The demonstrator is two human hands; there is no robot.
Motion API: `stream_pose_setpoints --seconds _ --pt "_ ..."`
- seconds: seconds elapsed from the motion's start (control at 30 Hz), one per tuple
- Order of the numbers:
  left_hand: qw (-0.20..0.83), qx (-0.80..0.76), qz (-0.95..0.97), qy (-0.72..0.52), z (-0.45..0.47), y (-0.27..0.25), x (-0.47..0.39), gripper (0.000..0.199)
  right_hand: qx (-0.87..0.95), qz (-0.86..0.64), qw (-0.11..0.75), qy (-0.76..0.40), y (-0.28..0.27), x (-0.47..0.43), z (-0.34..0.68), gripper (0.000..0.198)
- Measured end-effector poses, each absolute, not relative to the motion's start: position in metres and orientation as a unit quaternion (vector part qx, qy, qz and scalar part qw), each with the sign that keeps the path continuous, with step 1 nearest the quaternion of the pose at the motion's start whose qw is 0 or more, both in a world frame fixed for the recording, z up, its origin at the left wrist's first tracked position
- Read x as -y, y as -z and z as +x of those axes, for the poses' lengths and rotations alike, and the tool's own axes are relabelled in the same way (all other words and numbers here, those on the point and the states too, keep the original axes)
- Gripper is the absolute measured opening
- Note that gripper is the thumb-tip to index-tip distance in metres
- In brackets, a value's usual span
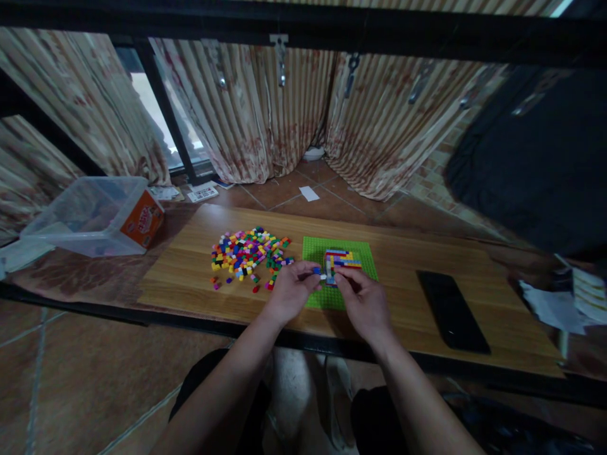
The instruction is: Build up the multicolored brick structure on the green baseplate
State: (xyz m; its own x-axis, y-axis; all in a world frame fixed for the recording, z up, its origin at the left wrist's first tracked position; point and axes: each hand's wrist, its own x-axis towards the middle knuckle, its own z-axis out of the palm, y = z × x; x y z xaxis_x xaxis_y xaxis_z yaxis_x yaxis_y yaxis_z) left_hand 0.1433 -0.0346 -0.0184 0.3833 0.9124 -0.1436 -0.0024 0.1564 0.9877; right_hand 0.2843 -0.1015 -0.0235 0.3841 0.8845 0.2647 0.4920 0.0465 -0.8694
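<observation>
My left hand [293, 289] is closed in a pinch, holding a small blue toy brick [316, 270] with a white piece showing just below it. It hovers over the left part of a green studded baseplate [310, 246]. On that plate stands a low structure of multicoloured bricks [339, 254] with red, blue, yellow and purple rows. My right hand [365, 297] reaches to the near side of the structure, thumb and forefinger drawn together. Whatever lies between those fingertips is hidden. Left of the plate spreads a pile of loose bricks [246, 253] in many colours.
A wooden board [398, 265] carries the plate and bricks. On its right lies a flat black object [453, 311]. A clear plastic bin [90, 218] with an orange label stands at far left. Papers [552, 306] lie beyond the board's right end, and curtains [246, 114] hang behind.
</observation>
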Motion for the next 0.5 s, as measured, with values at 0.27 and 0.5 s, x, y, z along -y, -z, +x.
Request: stream_pose_setpoints --seconds 0.27,0.5 --pt "0.634 -0.38 0.558 -0.377 0.152 0.017 0.041 0.01 0.529 -0.658 0.491 -0.215 0.019 0.101 0.277 0.022" --pt "0.572 -0.401 0.596 -0.395 0.154 0.018 0.045 0.006 0.534 -0.675 0.479 -0.17 0.019 0.102 0.273 0.022"
